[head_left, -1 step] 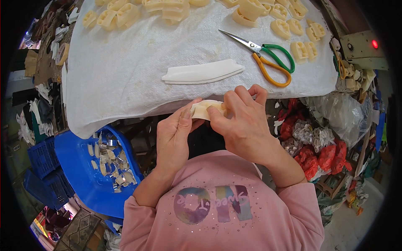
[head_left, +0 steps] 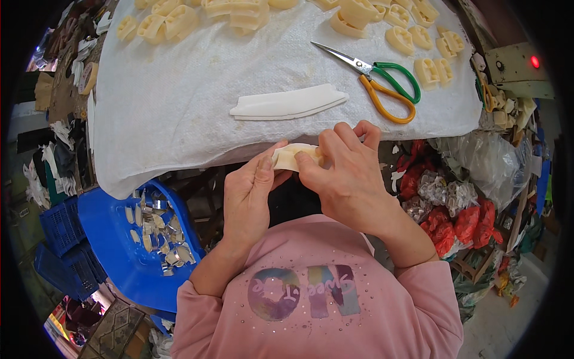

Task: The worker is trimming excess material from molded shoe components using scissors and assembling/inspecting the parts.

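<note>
Just off the near edge of the table, both hands hold a cream plastic heel-shaped piece (head_left: 290, 158), with a thin white edge along its far side. My left hand (head_left: 246, 194) grips its left end, thumb on the near face. My right hand (head_left: 350, 179) closes on the right end, its thumb pressed against the piece's middle. The fingers hide the right end and the underside. Beyond the hands, white strips (head_left: 287, 103) lie stacked on the white cloth (head_left: 173, 102). Scissors (head_left: 365, 70) with one green and one orange handle lie to their right, blades slightly apart.
Hollow cream heel-shaped pieces (head_left: 167, 25) sit along the far side of the table. At lower left, a blue plastic chair (head_left: 110, 254) holds several silvery pieces (head_left: 170, 239). Red and clear plastic bags (head_left: 457, 224) are heaped at the right. Blue crates (head_left: 63, 218) stand far left.
</note>
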### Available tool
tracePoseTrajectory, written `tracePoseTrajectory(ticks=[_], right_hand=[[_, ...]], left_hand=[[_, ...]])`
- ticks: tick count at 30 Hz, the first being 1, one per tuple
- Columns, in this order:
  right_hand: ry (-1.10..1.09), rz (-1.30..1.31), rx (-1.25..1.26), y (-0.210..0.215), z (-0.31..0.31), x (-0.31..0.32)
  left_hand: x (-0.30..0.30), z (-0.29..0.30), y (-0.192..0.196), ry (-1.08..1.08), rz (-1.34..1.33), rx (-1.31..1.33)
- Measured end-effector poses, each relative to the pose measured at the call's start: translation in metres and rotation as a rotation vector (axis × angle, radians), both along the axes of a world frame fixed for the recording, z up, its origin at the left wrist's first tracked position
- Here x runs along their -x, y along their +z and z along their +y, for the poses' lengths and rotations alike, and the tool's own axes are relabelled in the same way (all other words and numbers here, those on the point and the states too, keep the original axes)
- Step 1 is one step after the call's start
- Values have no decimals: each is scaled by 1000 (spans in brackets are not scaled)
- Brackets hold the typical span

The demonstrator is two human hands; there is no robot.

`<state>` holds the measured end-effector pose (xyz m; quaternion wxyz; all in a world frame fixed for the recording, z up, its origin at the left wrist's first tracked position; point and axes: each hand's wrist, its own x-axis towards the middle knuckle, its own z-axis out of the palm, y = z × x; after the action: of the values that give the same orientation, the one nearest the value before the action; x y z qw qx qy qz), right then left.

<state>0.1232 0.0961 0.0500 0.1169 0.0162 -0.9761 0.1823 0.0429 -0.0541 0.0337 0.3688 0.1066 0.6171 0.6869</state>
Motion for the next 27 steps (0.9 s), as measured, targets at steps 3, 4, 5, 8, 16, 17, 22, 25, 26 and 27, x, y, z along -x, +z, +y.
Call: tracePoseTrajectory(ticks=[3,4,5,8,16,17,22,25,26,27], right_hand=[[-1,-24,1,-2,-1,-1],[-4,-5,8,-5,-2,-2],[-7,14,15,-6,-3,-2],[3,51,-27,-6,-6,-2],[-6,140,83,-31,1,-3],[-14,130,158,-32,4,-3],[5,209,348,-34,10,-6],[66,259,361,-35,9,-7],[94,255,412,-33,11,-8],[120,250,465,-32,12,-8]], left_hand=[[-3,1,-4,-15,12,44],[-4,2,-5,-25,49,71],[-4,3,-5,-29,46,70],[0,4,-1,-123,177,180],[1,-7,-4,-227,545,167],[3,-8,-5,-229,546,168],[11,-10,-25,-264,-171,-211],[13,-5,-32,-351,-403,-338],[13,-4,-32,-411,-498,-395],[10,-2,-29,-368,-579,-370]])
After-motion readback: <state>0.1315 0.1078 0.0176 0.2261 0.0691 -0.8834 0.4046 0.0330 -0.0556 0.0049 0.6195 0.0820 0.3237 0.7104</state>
